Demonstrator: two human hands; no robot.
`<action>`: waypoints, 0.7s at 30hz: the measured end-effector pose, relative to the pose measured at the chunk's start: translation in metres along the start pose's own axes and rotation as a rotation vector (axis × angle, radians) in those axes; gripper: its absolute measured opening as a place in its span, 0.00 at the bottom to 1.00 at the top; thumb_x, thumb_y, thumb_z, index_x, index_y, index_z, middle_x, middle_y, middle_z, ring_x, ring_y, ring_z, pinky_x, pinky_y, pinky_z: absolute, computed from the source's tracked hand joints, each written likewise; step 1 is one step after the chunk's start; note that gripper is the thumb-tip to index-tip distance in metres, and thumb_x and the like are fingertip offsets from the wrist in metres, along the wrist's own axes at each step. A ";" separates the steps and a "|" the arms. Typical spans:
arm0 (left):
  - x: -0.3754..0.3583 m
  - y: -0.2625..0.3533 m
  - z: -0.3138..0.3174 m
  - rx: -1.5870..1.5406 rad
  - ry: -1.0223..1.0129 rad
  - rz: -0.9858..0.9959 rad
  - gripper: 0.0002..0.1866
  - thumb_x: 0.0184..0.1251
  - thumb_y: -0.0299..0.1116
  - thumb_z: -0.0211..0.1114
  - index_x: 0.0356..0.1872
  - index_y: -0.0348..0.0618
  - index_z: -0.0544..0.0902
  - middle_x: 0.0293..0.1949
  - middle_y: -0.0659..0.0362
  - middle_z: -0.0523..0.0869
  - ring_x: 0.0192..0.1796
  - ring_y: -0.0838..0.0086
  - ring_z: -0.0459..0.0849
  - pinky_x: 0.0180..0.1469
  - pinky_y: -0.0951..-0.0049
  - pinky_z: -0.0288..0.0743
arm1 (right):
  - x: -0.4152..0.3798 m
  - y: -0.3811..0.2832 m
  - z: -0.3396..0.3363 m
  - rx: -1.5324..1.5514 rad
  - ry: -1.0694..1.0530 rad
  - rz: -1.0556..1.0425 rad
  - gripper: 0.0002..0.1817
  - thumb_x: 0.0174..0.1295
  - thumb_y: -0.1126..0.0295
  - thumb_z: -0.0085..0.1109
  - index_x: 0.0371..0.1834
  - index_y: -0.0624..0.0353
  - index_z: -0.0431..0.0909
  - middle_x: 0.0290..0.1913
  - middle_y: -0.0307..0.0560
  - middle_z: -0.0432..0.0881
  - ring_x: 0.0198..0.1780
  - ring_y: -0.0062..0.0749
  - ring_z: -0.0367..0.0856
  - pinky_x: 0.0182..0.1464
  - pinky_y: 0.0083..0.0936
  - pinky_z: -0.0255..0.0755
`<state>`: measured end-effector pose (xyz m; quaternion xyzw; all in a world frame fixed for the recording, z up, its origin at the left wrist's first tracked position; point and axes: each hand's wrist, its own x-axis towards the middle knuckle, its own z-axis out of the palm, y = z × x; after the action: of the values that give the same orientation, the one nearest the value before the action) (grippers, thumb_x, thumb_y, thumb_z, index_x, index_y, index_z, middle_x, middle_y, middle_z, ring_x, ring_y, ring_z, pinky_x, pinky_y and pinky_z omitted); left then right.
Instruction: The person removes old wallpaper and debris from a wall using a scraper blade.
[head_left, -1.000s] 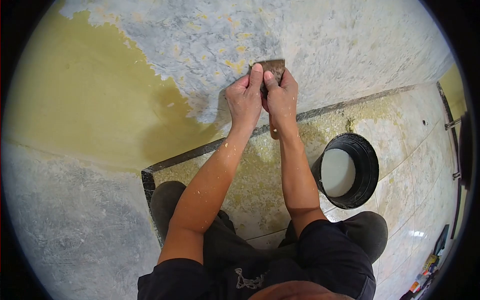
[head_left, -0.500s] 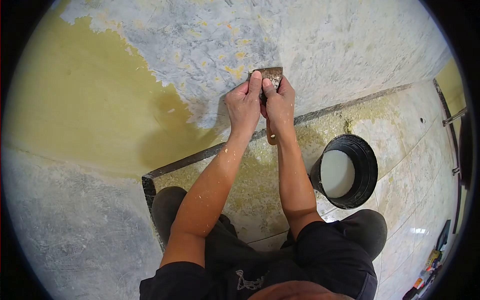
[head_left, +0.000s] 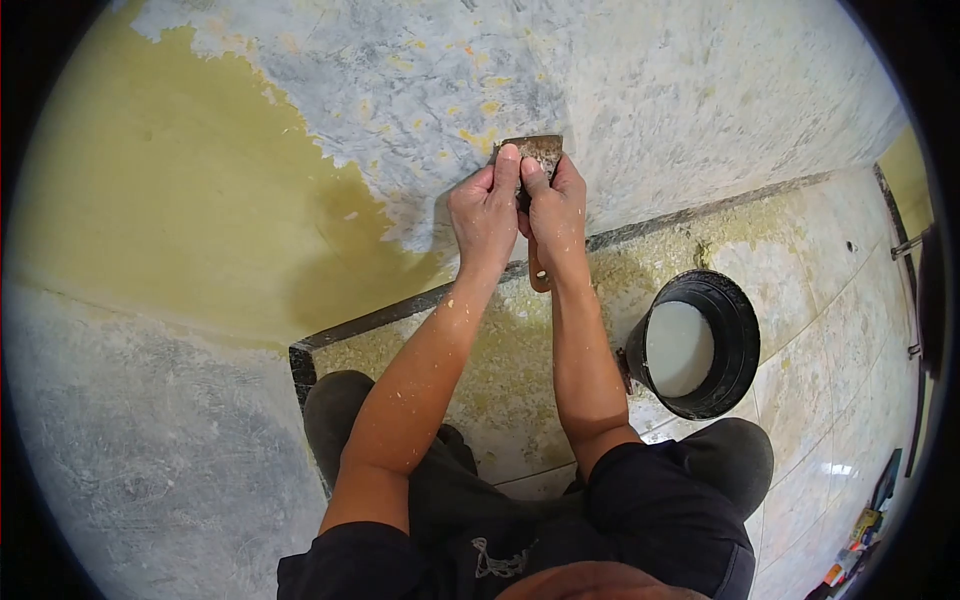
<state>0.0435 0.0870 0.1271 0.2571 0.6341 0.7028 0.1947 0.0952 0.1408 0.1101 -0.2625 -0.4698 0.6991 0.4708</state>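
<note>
Both of my hands grip one scraper [head_left: 543, 150], its wide, dirt-caked metal blade pointing up against the wall. My left hand [head_left: 484, 215] is closed at the blade's left side, thumb laid along it. Closed on the right side, my right hand [head_left: 558, 205] presses its thumb on the blade too. The scraper's orange-brown handle [head_left: 538, 274] sticks out below, beside my right wrist. Around the blade the wall [head_left: 400, 110] is bare grey-white with small yellow patches. Yellow-green paint [head_left: 180, 190] still covers the wall to the left, with a ragged edge.
A black bucket [head_left: 738, 345] with whitish liquid stands on the floor right of my right forearm. Paint flakes [head_left: 510, 350] litter the tiles below the dark baseboard [head_left: 385, 322]. Several tools [head_left: 860, 535] lie at the lower right. A grey wall section [head_left: 150, 430] is at the lower left.
My hands and the scraper stay almost in the same place on the wall. The view has shifted slightly, so the wall and bucket appear a little farther right.
</note>
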 end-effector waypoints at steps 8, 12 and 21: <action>0.010 -0.003 -0.007 0.065 0.024 0.055 0.27 0.68 0.56 0.63 0.26 0.37 0.85 0.16 0.69 0.71 0.20 0.86 0.65 0.21 0.79 0.58 | 0.000 -0.008 0.011 -0.106 0.037 -0.030 0.06 0.65 0.74 0.55 0.42 0.64 0.77 0.31 0.42 0.79 0.30 0.22 0.75 0.32 0.24 0.70; 0.005 -0.010 -0.004 0.015 0.008 0.001 0.26 0.68 0.55 0.64 0.29 0.37 0.86 0.17 0.70 0.72 0.20 0.86 0.65 0.21 0.79 0.57 | -0.001 0.000 0.002 -0.108 0.053 -0.106 0.07 0.65 0.74 0.55 0.42 0.66 0.77 0.30 0.42 0.80 0.29 0.24 0.76 0.30 0.24 0.70; 0.010 0.012 0.001 -0.057 0.031 0.011 0.24 0.68 0.53 0.64 0.31 0.36 0.87 0.21 0.68 0.77 0.22 0.86 0.69 0.24 0.80 0.64 | 0.004 -0.031 0.015 -0.175 0.006 -0.035 0.07 0.64 0.73 0.55 0.41 0.66 0.76 0.29 0.45 0.80 0.27 0.24 0.74 0.27 0.25 0.69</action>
<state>0.0367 0.0925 0.1399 0.2440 0.6153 0.7255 0.1885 0.0946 0.1416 0.1448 -0.2965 -0.5321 0.6462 0.4598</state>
